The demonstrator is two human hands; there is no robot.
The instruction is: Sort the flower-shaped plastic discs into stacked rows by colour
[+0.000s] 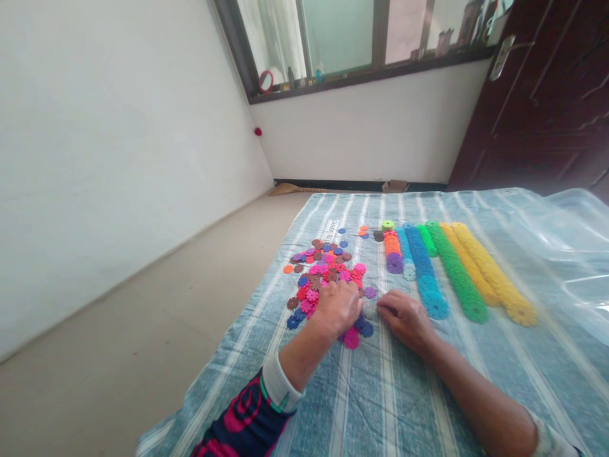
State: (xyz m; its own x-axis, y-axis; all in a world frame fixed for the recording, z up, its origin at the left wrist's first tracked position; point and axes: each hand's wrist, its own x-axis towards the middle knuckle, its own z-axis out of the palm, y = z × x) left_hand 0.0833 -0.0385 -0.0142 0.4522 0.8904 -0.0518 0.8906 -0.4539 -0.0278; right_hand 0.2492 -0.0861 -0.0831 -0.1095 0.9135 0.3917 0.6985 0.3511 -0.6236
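Observation:
My left hand [339, 307] rests over a loose pile of notched plastic discs [311, 296] in pink, red, brown, purple and blue. Its fingers curl down into the pile, and the tips are hidden. Just to the right, my right hand [405, 315] is held low above the cloth with its fingers bent and pressed together; what they hold, if anything, cannot be made out. A purple disc [370, 292] lies between the two hands. Beyond my right hand, overlapping discs lie in rows by colour: a blue row [422, 260], a green row [457, 276] and a yellow row [495, 279].
A striped blue-grey cloth [380, 406] covers the table. Clear plastic containers [566, 222] stand at the right edge. A shorter orange row [392, 244] ends in purple discs. Behind are a window sill, a dark red door [533, 120] and a broom [290, 188] on the floor.

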